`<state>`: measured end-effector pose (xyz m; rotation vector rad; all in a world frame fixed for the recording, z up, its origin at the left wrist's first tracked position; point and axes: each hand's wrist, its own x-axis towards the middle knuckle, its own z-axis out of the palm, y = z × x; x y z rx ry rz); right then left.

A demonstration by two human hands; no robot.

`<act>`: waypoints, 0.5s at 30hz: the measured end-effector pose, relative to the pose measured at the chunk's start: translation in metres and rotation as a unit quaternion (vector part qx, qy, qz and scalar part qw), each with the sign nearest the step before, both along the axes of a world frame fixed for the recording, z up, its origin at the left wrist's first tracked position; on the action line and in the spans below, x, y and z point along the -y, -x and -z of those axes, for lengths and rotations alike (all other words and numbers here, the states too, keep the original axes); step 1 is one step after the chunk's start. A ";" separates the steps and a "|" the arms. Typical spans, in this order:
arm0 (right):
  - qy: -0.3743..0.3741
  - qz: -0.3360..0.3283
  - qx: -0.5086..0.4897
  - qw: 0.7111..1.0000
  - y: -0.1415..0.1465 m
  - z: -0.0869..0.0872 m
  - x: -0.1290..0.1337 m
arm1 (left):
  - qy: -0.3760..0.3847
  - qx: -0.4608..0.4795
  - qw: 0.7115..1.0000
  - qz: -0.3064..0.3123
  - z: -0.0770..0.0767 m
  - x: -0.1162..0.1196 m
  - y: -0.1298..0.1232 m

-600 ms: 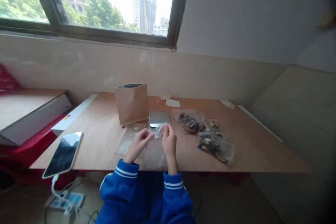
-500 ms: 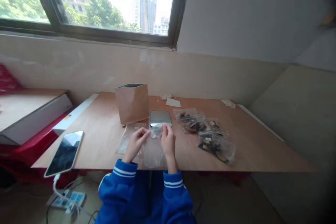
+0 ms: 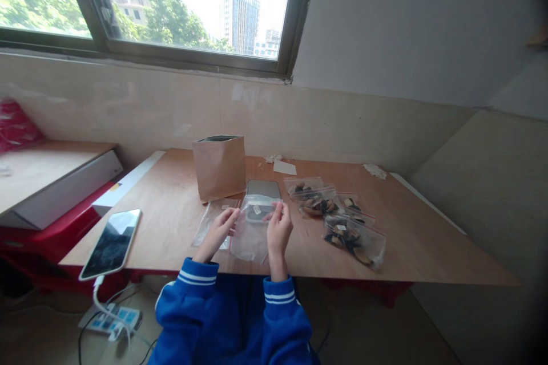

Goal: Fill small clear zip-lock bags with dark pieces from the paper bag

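- L hand & R hand both up at the top corners of a clear zip bag, fingers curled, pinching the plastic btw fingertips & thumbs
- Bag is off the table, held just above the plywood tabletop, near the front edge, in front of a flat dark-topped slab, prob. a scale
- Looks v. light, soft, thin & slippery: will crease & sag easily, so best held by top edge/corners, as now, not by the limp lower part
- Long axis runs roughly upright, top edge at the far end towards the window, bottom hanging towards the person; slight tilt, exact angle hard to tell
- Dark bit w/ small pale label sits near top of bag; whether mouth is open can't tell
- 2nd flat clear bag lies just by L hand; filled zip bags to the right, kraft paper bag upright at far side, phone on the left
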<state>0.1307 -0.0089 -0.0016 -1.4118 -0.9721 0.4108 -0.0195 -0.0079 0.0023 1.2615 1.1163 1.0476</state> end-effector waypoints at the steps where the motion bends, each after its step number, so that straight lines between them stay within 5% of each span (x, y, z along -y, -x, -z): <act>1: -0.003 0.013 -0.004 1.000 -0.002 0.000 0.001 | 0.023 -0.020 0.998 0.055 0.001 0.002 0.002; 4: -0.007 0.021 -0.014 1.000 -0.007 0.002 0.002 | 0.055 -0.050 0.979 0.187 0.003 0.006 0.004; 6: -0.008 0.023 -0.021 0.999 -0.008 0.003 0.002 | 0.030 -0.044 0.980 0.192 0.006 0.006 0.005; 12: 0.011 -0.018 -0.021 1.000 -0.021 0.020 -0.006 | -0.058 -0.045 0.997 0.037 0.010 -0.004 0.022; 15: -0.012 0.006 0.070 0.997 -0.040 0.041 -0.014 | -0.071 -0.046 0.994 -0.072 0.011 -0.009 0.042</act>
